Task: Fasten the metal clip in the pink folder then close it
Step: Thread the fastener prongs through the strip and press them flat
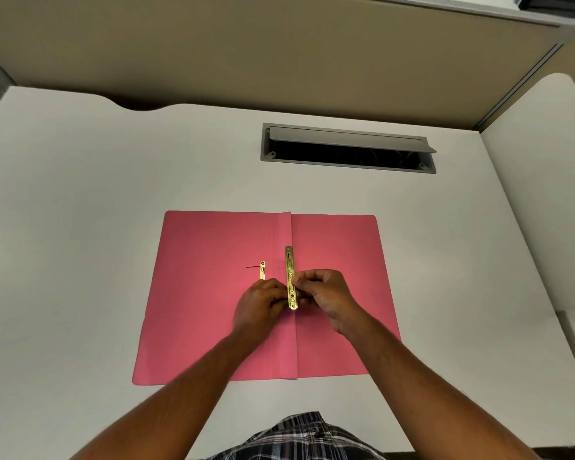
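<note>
The pink folder (210, 293) lies open and flat on the white desk, spine running away from me. A gold metal clip bar (289, 263) lies along the spine on the right flap. My right hand (326, 297) pinches the bar near its middle with fingertips. My left hand (259, 303) grips the bar's near end from the left. A second, thinner gold piece (262, 269) stands out just left of the spine; its near end is hidden behind my left hand.
The white desk (80, 227) surrounds the folder. A grey cable-tray slot (347, 149) with its lid raised sits beyond the folder. Beige partition walls (279, 54) close off the back and right. My plaid shirt (299, 439) shows at the bottom edge.
</note>
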`<state>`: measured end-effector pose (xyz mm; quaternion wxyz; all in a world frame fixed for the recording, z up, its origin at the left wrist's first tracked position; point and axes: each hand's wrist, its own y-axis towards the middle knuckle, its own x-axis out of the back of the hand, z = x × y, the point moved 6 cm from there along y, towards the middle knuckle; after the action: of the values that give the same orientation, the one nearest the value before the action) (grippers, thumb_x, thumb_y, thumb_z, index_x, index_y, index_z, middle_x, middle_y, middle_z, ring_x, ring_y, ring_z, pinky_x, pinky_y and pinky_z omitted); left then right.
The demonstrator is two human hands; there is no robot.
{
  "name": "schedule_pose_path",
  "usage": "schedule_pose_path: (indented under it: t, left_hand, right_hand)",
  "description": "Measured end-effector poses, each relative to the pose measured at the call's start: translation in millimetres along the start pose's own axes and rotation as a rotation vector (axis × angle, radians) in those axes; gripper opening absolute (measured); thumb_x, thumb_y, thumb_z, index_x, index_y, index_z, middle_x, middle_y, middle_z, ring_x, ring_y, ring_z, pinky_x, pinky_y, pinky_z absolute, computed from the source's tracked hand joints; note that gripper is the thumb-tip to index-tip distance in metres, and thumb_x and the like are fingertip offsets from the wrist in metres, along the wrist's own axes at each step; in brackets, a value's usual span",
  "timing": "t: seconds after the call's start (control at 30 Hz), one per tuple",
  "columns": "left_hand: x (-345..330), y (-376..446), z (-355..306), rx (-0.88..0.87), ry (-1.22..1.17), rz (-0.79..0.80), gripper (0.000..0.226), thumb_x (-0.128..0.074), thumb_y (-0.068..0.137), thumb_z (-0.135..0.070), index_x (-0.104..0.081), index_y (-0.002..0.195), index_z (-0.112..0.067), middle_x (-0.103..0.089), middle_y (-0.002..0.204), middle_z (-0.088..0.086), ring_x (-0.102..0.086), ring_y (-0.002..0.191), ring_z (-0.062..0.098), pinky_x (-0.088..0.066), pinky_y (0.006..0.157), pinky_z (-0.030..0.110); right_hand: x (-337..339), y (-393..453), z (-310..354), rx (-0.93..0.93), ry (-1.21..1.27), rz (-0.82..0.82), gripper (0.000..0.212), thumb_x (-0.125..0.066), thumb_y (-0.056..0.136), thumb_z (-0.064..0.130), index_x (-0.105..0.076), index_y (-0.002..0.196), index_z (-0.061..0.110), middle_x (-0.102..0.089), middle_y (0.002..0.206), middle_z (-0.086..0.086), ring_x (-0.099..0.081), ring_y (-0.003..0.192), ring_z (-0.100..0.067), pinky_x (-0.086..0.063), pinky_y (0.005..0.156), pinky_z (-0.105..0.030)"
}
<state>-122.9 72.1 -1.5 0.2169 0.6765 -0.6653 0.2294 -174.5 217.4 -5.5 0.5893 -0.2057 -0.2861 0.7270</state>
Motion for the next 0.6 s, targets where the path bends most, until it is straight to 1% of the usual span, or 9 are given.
schedule_pose_path:
  t: [0.13, 0.23, 0.37, 0.47, 0.53, 0.6]
  left_hand:
    - [-1, -2, 0, -0.001, -0.049, -0.020, 0.021, -0.072, 0.079, 0.000, -0.080, 0.092, -0.014, -0.072, 0.089, 0.000, -0.065, 0.080, 0.018, -0.055, 0.071, 0.042]
    - [-2, -2, 2, 0.015, -0.085, -0.028, 0.020, -0.072, 0.079, 0.002, -0.080, 0.090, -0.012, -0.071, 0.087, -0.001, -0.066, 0.076, 0.015, -0.056, 0.070, 0.040]
    - [-5, -2, 3, 0.050, -0.119, -0.022, 0.017, -0.073, 0.079, 0.000, -0.080, 0.089, -0.013, -0.070, 0.085, -0.002, -0.066, 0.075, 0.014, -0.056, 0.071, 0.040]
    - [-3, -2, 4, 0.057, -0.136, -0.026, 0.016, -0.076, 0.079, -0.004, -0.079, 0.090, -0.015, -0.069, 0.085, -0.002, -0.065, 0.076, 0.013, -0.057, 0.072, 0.039]
    - [-1, -2, 6, 0.062, -0.147, -0.028, 0.018, -0.078, 0.079, -0.009, -0.078, 0.095, -0.016, -0.069, 0.087, -0.004, -0.065, 0.078, 0.009, -0.058, 0.072, 0.036]
    - [3, -3, 10, 0.076, -0.160, -0.035, 0.023, -0.079, 0.079, -0.009, -0.077, 0.100, -0.017, -0.069, 0.091, -0.005, -0.066, 0.081, 0.005, -0.059, 0.075, 0.030]
  right_hand:
    - [-1, 0, -1, 0.010, -0.014, 0.007, 0.015, -0.080, 0.088, 0.011, -0.077, 0.099, 0.001, -0.079, 0.083, -0.012, -0.073, 0.067, -0.015, -0.060, 0.061, -0.025]
    - [-1, 0, 0, 0.022, -0.022, 0.008, 0.014, -0.079, 0.088, 0.010, -0.077, 0.098, 0.001, -0.079, 0.082, -0.012, -0.073, 0.066, -0.016, -0.058, 0.059, -0.024]
    - [1, 0, 1, 0.044, -0.031, -0.004, 0.010, -0.079, 0.088, 0.009, -0.077, 0.096, 0.002, -0.078, 0.082, -0.013, -0.073, 0.066, -0.017, -0.058, 0.059, -0.025]
    - [1, -1, 0, 0.061, -0.051, -0.012, 0.003, -0.078, 0.089, 0.007, -0.077, 0.090, 0.005, -0.079, 0.079, -0.010, -0.072, 0.062, -0.015, -0.056, 0.056, -0.022]
    - [0, -1, -2, 0.064, -0.052, -0.018, 0.003, -0.078, 0.088, 0.006, -0.077, 0.090, 0.004, -0.079, 0.078, -0.010, -0.073, 0.060, -0.014, -0.056, 0.054, -0.021]
    - [1, 0, -4, 0.056, -0.055, -0.027, 0.002, -0.078, 0.088, 0.006, -0.077, 0.089, 0.005, -0.079, 0.077, -0.010, -0.073, 0.058, -0.013, -0.055, 0.052, -0.020]
